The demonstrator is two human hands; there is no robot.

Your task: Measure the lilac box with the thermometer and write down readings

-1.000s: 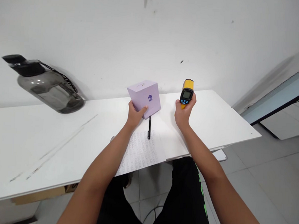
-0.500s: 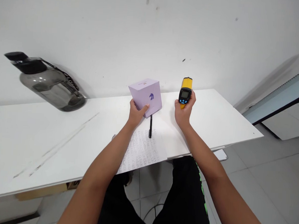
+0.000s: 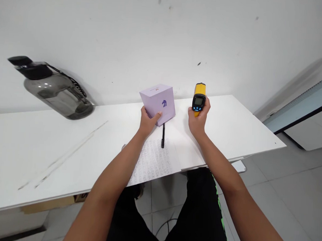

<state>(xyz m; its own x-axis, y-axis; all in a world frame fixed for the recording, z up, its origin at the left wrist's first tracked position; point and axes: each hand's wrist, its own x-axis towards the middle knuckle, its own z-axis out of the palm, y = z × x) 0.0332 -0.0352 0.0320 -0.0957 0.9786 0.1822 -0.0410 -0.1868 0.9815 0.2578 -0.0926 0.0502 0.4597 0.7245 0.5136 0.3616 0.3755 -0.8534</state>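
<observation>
My left hand (image 3: 149, 122) grips the lower left of a lilac box (image 3: 161, 105) with a dark horse-head mark; the thumb lies on its near face and the other fingers are mostly hidden behind. To the right, my right hand (image 3: 199, 119) is wrapped round the handle of a yellow and black infrared thermometer (image 3: 199, 97), its small screen and blue buttons facing me. A black pen (image 3: 163, 137) lies just below the box, partly over a sheet of paper (image 3: 153, 162) covered in writing.
A grey see-through water bottle (image 3: 60, 94) with a black lid and strap stands at the left by the wall. The white table (image 3: 231, 128) runs along that wall and ends at the right. My legs are under its front edge.
The whole view has shifted very slightly. Both hands keep their hold, and the box and thermometer stay almost where they were.
</observation>
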